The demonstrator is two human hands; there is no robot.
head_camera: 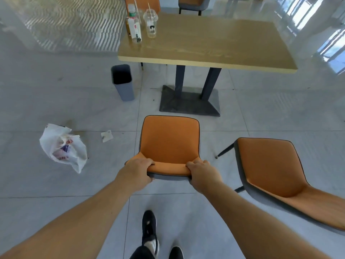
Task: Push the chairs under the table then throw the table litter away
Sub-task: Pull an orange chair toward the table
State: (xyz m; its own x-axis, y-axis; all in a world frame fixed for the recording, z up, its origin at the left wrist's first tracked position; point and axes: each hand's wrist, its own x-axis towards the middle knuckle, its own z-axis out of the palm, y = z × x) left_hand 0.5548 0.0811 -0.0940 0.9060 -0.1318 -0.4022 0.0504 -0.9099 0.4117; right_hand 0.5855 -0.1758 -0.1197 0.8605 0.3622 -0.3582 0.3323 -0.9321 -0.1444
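An orange chair (169,141) stands on the tiled floor in front of me, short of the wooden table (214,45). My left hand (137,170) grips the left end of its backrest top and my right hand (201,172) grips the right end. A second orange chair (276,169) stands to the right, turned at an angle. On the table's far left corner stand a clear bottle (136,28), a second bottle behind it, and a clear plastic cup with a straw (150,23).
A grey bin (123,83) stands on the floor by the table's left end. A crumpled white plastic bag (63,146) and a scrap of paper (106,136) lie on the floor to the left. Two more chairs (192,3) stand beyond the table. My feet (149,232) are below.
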